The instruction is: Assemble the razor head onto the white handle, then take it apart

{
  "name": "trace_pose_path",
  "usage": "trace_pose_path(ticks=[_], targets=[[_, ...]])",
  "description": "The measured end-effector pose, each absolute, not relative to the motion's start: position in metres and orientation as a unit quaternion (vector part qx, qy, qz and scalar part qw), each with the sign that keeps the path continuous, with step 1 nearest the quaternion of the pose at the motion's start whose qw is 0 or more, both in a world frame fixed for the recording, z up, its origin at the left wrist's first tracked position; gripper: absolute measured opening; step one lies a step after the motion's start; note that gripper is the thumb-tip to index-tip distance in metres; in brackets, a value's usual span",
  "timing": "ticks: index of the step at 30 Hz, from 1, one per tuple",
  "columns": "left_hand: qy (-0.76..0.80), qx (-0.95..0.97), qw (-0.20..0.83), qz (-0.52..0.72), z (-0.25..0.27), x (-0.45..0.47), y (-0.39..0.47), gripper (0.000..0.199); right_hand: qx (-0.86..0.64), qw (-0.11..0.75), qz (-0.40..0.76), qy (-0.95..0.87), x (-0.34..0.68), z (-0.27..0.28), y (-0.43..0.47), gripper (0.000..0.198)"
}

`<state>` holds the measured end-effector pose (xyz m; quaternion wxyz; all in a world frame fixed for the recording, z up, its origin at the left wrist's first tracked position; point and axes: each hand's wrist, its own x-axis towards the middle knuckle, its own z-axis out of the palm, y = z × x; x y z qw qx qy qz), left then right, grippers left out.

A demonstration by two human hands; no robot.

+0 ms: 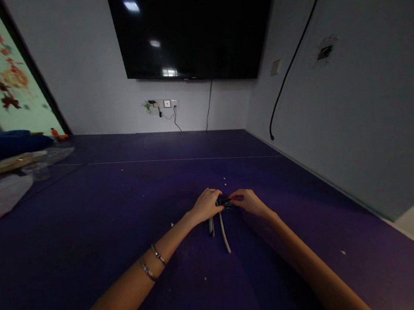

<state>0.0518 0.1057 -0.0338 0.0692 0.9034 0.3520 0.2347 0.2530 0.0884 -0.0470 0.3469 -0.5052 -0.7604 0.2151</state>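
My left hand [208, 204] is closed, its fingertips gripping a small black object [226, 202] low over the purple surface. From the right, my right hand [248, 202] pinches the far end of that object. Its exact kind is too small and dark to make out. Below my left hand a thin, pale, slightly bent strip [224, 234] lies with its top end near the fingers. Just left of it is a shorter pale piece with a dark edge [211, 227], its upper end partly hidden by the hand.
The wide purple surface [139, 182] carries scattered white scraps. A plastic bag [2, 196] and blue cloth [13, 143] sit at far left, near a small orange item [59, 134]. Behind are a wall television [197, 28], sockets [167, 103] and a hanging black cable [293, 62].
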Motion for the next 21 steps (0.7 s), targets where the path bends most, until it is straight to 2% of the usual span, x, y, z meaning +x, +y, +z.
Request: trace_pose_path(ticks=[21], targets=[[0.356, 0.908, 0.077, 0.207, -0.051, 0.067, 0.114, 0.039, -0.503, 0.325, 0.191, -0.778, 0.258, -0.057, 0.094, 0.017]])
